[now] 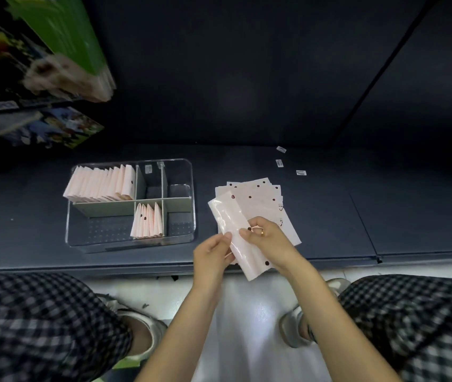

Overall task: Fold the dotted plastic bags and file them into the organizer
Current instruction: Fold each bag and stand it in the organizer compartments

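Both hands met over the shelf edge: the left hand point(213, 250) and right hand point(264, 238) each pinched a side of one dotted bag point(242, 244), seemingly to crease it lengthwise. Beyond the right hand lay the unfolded stack point(260, 197); left of them stood the organizer point(186, 172).

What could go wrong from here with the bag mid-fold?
1. The bag is glossy and pinched only at its edges by the left hand and right hand, so the fold may slip or go crooked.
2. It hangs over the loose stack, which sits near the shelf edge; a drag could pull sheets off.
3. The back-left row in the organizer looks full, so filing there may jam.
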The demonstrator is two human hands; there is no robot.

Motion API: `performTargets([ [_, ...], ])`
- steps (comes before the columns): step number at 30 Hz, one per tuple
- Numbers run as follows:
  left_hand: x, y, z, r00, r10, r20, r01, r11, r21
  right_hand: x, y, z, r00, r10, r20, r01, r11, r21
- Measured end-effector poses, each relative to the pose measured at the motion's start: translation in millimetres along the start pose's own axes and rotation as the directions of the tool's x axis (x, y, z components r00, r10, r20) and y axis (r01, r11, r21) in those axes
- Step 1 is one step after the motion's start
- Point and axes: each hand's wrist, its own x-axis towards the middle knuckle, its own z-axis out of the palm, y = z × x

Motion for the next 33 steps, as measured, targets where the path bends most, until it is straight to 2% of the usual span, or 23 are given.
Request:
performTargets([
  [2,-1.7,3.2,-3.4,1.0,-0.005,-0.021,0.005,1.0,0.009,-4.1,-2.2,8.1,0.999,-0.035,-0.026,0.033,0.996,-0.081],
  [4,-2.2,5.8,-6.4,0.999,-0.005,-0.04,0.006,1.0,0.007,-5.1,-1.9,14.2,0.99,-0.09,-0.111,0.065,0.975,-0.211],
  [6,-2.7,6.8,-7.8,0.999,-0.011,-0.031,0.011,1.0,-0.002,-6.5,-0.8,18.4,0.988,-0.095,-0.121,0.062,0.965,-0.255],
  [11,-6.4,8.9,-7.1,0.999,-0.02,0.029,0.018,0.997,0.07,-13.7,-0.8,28.7,0.997,-0.031,0.064,0.037,0.995,-0.09],
  [15,-2.8,13.5,-12.3,0.999,-0.038,-0.01,0.039,0.996,0.075,-12.1,-4.7,21.7,0.999,-0.036,0.013,0.036,0.999,0.008],
  [22,3.4,27.7,-29.2,0.994,-0.075,0.081,0.063,0.987,0.147,-12.6,-5.6,9.0,0.993,-0.093,-0.072,0.104,0.98,0.169],
  [25,3.6,35.7,-32.8,0.997,-0.026,0.075,0.014,0.989,0.149,-12.8,-7.3,8.1,0.993,-0.097,-0.065,0.109,0.967,0.229],
  [29,0.0,47.9,-34.0,0.983,0.065,0.17,-0.089,0.987,0.134,-14.8,-11.0,6.6,0.99,-0.14,0.005,0.131,0.94,0.315],
  [33,-1.2,57.3,-34.8,0.961,0.132,0.242,-0.184,0.961,0.205,-16.9,-14.9,9.0,0.976,-0.216,0.031,0.196,0.928,0.318],
])
